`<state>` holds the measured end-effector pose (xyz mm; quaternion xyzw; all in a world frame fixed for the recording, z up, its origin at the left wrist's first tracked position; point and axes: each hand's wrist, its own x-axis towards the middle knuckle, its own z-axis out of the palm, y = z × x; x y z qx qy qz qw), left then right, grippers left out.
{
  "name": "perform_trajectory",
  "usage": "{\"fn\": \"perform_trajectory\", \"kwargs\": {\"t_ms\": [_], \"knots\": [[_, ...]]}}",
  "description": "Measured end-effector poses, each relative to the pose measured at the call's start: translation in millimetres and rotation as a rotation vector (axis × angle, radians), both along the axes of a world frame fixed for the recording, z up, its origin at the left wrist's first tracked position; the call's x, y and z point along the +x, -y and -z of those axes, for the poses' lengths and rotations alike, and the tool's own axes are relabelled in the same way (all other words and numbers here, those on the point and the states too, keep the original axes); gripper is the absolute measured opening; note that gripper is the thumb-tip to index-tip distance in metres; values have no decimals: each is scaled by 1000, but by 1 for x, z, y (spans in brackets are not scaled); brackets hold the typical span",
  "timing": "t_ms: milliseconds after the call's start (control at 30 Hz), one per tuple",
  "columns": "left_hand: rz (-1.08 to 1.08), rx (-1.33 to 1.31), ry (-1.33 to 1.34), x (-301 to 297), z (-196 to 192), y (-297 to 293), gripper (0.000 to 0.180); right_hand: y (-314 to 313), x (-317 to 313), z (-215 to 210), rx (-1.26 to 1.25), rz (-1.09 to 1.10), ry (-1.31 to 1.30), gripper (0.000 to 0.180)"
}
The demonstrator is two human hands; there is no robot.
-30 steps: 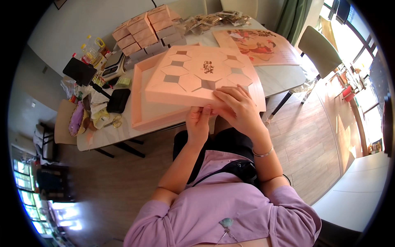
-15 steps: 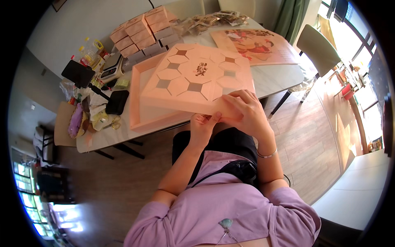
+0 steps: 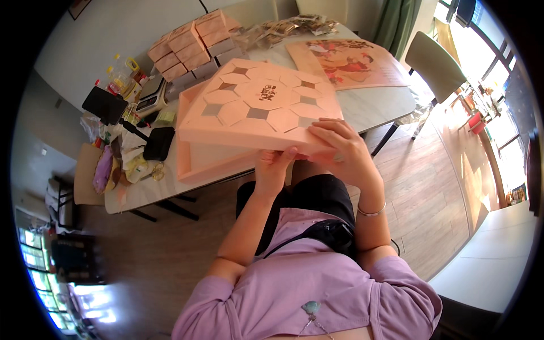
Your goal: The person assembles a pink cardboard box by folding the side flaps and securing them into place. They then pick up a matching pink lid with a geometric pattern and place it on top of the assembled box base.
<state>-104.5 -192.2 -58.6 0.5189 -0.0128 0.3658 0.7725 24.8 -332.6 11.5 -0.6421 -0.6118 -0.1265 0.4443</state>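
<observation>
A pink cardboard panel (image 3: 280,83) with octagon outlines, square cut-outs and a dark printed mark is held tilted in front of me. My left hand (image 3: 272,169) grips the folded near edge from below, its thumb pressed against the cardboard. At the near right corner my right hand (image 3: 347,152) is closed round that edge, with fingers on top and the thumb hidden. Partly under the panel, a shallow pink box tray (image 3: 182,160) lies on the marble-look table (image 3: 131,195).
Stacked pink boxes (image 3: 192,42), packets (image 3: 289,28) and a printed pink sheet (image 3: 345,62) lie farther back. A phone stand (image 3: 160,143), a scale (image 3: 152,95) and bottles (image 3: 117,79) crowd the left. At right stands a chair (image 3: 433,68).
The panel has shifted a little left, and its near side now shows as a folded-down wall. My left hand moved slightly left with it; the right hand slid a little toward the right.
</observation>
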Motion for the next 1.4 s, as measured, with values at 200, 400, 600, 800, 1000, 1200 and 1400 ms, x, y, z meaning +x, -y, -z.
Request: {"fn": "perform_trajectory", "kwargs": {"t_ms": [200,400,600,800,1000,1200,1400], "knots": [[-114,52,7,6,3,12,22,4,1,6,-6,-3,-114,41],[60,4,-70,4,-4,10,17,-2,-1,17,-4,12,56,44],[10,-1,102,-6,-16,1,18,12,4,-5,72,31,-2,56],[442,-25,361,-21,-50,-19,22,12,37,1,219,199,172,44],[313,-203,298,-18,-68,-16,60,22,29,-23,168,443,345,42],[31,43,104,-11,-58,11,54,17,-9,-1,-88,574,415,53],[-151,-71,-144,-13,-31,1,24,12,-22,28,-280,420,290,54]]}}
